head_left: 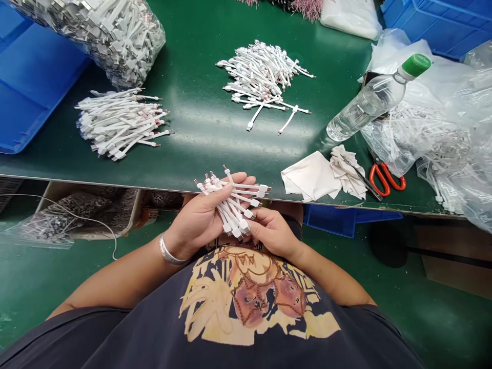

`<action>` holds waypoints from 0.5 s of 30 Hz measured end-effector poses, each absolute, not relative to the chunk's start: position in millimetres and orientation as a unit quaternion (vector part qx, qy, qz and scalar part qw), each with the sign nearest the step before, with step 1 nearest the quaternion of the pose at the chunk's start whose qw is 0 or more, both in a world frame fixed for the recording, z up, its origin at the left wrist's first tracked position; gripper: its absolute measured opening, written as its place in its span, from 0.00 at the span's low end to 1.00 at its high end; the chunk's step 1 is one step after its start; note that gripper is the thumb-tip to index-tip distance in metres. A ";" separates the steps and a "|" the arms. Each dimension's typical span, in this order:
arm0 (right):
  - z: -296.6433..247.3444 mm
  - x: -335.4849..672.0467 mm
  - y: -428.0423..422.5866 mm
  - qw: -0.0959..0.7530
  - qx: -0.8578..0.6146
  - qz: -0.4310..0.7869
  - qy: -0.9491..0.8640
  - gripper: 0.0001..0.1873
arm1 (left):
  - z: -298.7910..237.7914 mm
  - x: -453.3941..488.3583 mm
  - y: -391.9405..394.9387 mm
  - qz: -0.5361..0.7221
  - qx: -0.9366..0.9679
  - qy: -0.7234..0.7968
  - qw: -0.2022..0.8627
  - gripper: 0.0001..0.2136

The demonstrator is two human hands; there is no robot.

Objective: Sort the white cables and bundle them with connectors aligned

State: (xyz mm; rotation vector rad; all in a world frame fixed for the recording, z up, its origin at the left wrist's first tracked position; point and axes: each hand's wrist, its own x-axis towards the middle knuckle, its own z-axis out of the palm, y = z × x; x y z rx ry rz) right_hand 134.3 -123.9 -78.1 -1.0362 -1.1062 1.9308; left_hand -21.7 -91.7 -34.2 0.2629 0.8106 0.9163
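My left hand [203, 215] cradles a bundle of short white cable pieces [230, 200], palm up, fingers curled under them just below the table's front edge. My right hand [269, 230] pinches the lower connector ends of the same bundle. A silver bracelet [169, 252] sits on my left wrist. On the green table [200, 128] lie two more heaps of the same cables: a neat stack [119, 120] at the left and a loose pile [265, 77] at the centre back.
A clear bag of cables [107, 31] and a blue bin [26, 77] stand at the back left. A water bottle [372, 100], white cloths [326, 177], orange-handled scissors [384, 177] and plastic bags [453, 143] crowd the right. Another blue bin [438, 20] sits at the back right.
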 end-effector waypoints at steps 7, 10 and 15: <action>-72.9 132.5 -122.0 0.349 -0.381 0.752 -0.409 0.16 | -35.1 -20.2 -92.5 0.432 0.125 0.385 0.806 0.11; -70.5 133.3 -121.9 0.341 -0.384 0.747 -0.421 0.14 | -33.7 -19.6 -92.0 0.433 0.121 0.391 0.803 0.11; -72.0 140.3 -123.6 0.363 -0.415 0.718 -0.425 0.12 | -34.6 -22.9 -91.2 0.438 0.114 0.402 0.796 0.11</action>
